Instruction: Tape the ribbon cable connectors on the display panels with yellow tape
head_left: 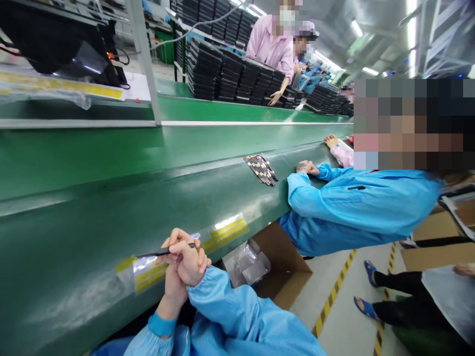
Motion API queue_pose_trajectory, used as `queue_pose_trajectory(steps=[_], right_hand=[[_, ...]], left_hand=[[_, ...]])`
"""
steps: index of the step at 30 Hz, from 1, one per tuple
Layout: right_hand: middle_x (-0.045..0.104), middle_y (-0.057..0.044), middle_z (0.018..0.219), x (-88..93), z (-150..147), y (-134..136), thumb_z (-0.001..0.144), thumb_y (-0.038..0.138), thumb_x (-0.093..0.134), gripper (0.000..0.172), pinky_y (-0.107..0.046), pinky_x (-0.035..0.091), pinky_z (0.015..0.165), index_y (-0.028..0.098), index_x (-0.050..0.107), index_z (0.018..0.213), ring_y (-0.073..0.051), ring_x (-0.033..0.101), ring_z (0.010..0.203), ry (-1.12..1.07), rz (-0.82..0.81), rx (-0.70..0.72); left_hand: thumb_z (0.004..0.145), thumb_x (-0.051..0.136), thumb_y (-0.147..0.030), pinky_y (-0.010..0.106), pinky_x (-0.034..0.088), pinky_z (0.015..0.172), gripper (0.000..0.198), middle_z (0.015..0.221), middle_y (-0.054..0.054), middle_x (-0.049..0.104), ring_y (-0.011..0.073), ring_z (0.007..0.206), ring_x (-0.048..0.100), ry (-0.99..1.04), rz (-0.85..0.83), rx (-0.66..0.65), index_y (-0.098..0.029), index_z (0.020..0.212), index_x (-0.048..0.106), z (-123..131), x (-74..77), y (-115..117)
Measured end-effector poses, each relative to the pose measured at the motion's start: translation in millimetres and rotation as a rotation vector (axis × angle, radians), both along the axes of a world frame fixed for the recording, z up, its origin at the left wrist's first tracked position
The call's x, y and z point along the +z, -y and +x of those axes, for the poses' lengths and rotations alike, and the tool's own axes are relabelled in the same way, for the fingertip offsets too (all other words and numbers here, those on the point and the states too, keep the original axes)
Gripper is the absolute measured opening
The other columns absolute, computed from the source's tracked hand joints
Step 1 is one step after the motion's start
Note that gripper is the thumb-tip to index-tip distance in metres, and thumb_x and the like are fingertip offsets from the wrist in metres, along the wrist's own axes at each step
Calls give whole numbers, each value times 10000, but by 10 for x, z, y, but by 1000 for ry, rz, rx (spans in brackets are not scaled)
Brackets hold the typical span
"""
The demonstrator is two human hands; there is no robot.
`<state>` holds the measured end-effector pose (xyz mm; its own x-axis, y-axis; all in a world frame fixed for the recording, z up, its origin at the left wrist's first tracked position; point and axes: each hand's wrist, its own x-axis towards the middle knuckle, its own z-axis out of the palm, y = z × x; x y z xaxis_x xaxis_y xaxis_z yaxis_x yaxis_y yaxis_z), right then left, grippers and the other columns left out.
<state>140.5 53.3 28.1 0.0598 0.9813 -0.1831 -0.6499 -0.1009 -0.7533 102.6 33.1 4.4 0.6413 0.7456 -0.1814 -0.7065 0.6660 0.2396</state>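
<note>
My two hands are clasped together over the near edge of the green work surface (pixel 100 222). My right hand (pixel 190 264) is closed with black tweezers (pixel 163 251) lying between its fingers, the thin tips pointing left. My left hand (pixel 173 283) is folded against the right, its fingers wrapped round it; some fingers are hidden. Just beneath the tips is a clear sheet with yellow labels (pixel 148 278). Another yellow label sheet (pixel 228 228) lies to the right of my hands.
Striped flat strips (pixel 261 169) lie farther along the surface. A cardboard box (pixel 278 254) with clear plastic trays (pixel 252 267) stands below the edge. A co-worker in blue (pixel 356 207) sits to the right. Black stacked trays (pixel 230 74) and people in pink are across the line.
</note>
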Motion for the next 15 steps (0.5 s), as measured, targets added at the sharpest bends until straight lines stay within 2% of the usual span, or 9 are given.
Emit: queue_pose_trajectory(steps=[4,9,13,15], right_hand=[[623,10,513,3,-9,-4,643,238,584,88,-208,197,438,224,501,666,-82,318,427,-62,12,-23],[637,5,524,-70,-19,-15,637,212,580,77,-215,178,433,226,519,681,-77,320,409,-87,16,-45],[604,21,504,-46,-31,-11,662,273,621,124,-239,184,449,241,501,668,-93,364,409,-55,-23,-48],[592,24,496,-20,-34,-7,652,276,615,122,-248,168,451,243,497,658,-90,334,406,-49,-31,-56]], left_hand=[[699,824,-318,372,541,740,301,653,-34,503,145,605,523,8,-50,14,-193,828,583,-8,-57,13],[738,779,-346,376,539,699,263,631,-20,519,150,563,503,1,-35,-12,-196,871,609,-13,-130,14],[742,773,-370,368,539,692,265,633,-19,523,140,547,485,-31,-33,-11,-196,869,618,-6,-161,14],[734,770,-365,368,539,691,260,626,-21,517,131,529,464,-48,-28,-10,-192,861,624,3,-171,16]])
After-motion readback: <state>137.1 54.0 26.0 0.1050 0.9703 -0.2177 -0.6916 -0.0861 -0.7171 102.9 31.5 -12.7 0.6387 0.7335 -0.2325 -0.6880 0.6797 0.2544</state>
